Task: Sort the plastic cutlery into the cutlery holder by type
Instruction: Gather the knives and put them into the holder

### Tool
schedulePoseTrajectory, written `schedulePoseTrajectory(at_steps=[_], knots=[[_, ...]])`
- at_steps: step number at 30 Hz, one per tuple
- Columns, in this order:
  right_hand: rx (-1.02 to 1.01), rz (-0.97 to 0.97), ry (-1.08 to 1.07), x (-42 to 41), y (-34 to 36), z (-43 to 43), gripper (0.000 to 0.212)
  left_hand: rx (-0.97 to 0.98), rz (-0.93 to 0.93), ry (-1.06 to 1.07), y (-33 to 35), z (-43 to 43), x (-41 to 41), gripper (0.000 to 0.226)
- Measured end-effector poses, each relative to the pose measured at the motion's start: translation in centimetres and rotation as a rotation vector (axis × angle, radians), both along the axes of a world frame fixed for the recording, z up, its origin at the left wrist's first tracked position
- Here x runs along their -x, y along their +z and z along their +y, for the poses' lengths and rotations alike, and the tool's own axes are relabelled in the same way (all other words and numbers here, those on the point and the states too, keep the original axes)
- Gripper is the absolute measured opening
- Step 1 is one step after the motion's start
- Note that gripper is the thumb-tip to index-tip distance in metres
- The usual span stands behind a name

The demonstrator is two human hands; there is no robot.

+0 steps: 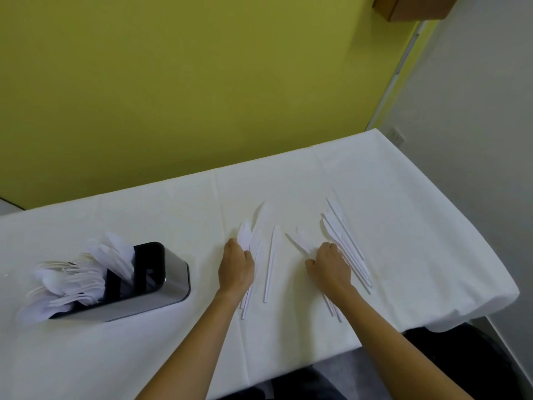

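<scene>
1. Broadly, a table (403, 197) under a white cloth, reaching from the left edge of the view to its own right corner.
2. Toward the table's left edge, the cutlery holder (173, 284), steel outside and dark within. Crammed with spoons and forks (75, 278) at its left end, seemingly bare at its right end, the end nearest the hands.
3. Near the middle of the table, the left hand (236, 267), knuckles up, fingers curled down round the left bunch of cutlery (246, 236). Nearer of the two hands to the holder, so probably the one to carry first.
4. Further toward the right edge, the right hand (328, 268), fingers bent onto the right bunch of knives (337, 226). True grasp or mere press: impossible to tell.
5. Both bunches laid with long axes running from near edge to far edge, handles toward the near edge, heads fanning away. Holder well apart to the left of either grip, crosswise to those axes.
6. Between the hands, touched by neither, a single knife (271, 255), lying the same way.
</scene>
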State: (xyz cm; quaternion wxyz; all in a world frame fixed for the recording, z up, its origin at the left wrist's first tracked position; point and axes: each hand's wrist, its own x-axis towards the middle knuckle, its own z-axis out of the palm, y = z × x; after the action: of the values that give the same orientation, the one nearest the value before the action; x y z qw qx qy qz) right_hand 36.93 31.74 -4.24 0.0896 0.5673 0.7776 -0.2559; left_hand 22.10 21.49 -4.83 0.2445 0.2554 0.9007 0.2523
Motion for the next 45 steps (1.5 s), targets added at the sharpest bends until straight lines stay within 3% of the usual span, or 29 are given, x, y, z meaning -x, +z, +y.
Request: schedulePoseTrajectory(at_steps=[3, 8, 13, 18, 23, 26, 30, 35, 37, 40, 45], knots=[[-0.023, 0.049, -0.024, -0.1, -0.2, -0.3, 0.019, 0.015, -0.049, 0.083, 0.2, -0.1, 0.5, 0.031], [-0.042, 0.158, -0.079, -0.7, -0.3, 0.3, 0.032, 0.024, -0.079, 0.140, 0.0, -0.8, 0.9, 0.033], [0.020, 0.301, -0.181, -1.3, 0.3, 0.8, 0.018, -0.050, -0.122, 0.221, 0.3, -1.3, 1.1, 0.025], [0.133, 0.389, -0.253, -1.8, 0.4, 1.0, 0.031, -0.032, -0.133, 0.052, -0.2, -1.8, 1.5, 0.045], [0.284, 0.529, -0.185, -2.1, 0.9, 1.4, 0.026, -0.152, -0.261, -0.072, -0.3, -2.0, 1.5, 0.037], [0.401, 0.643, -0.302, -1.8, 1.4, 1.4, 0.021, -0.187, -0.316, -0.084, -0.1, -2.0, 1.5, 0.036], [0.488, 0.726, -0.390, -1.3, 1.5, 1.1, 0.021, -0.127, -0.462, -0.092, 0.3, -2.0, 1.6, 0.016], [0.551, 0.743, -0.373, -1.1, 1.6, 0.8, 0.024, -0.249, -0.657, 0.094, 1.4, -1.6, 1.5, 0.023], [0.578, 0.715, -0.344, -1.1, 1.7, 0.6, 0.023, -0.331, -0.647, 0.219, 2.0, -1.3, 1.6, 0.011], [0.636, 0.701, -0.300, -0.8, 1.9, 0.3, 0.020, -0.421, -0.589, 0.345, 2.8, -1.0, 2.0, 0.036], [0.819, 0.764, -0.263, -0.7, 3.3, -0.2, 0.025, -0.453, -0.642, 0.261, 4.4, 0.2, 2.2, 0.050]])
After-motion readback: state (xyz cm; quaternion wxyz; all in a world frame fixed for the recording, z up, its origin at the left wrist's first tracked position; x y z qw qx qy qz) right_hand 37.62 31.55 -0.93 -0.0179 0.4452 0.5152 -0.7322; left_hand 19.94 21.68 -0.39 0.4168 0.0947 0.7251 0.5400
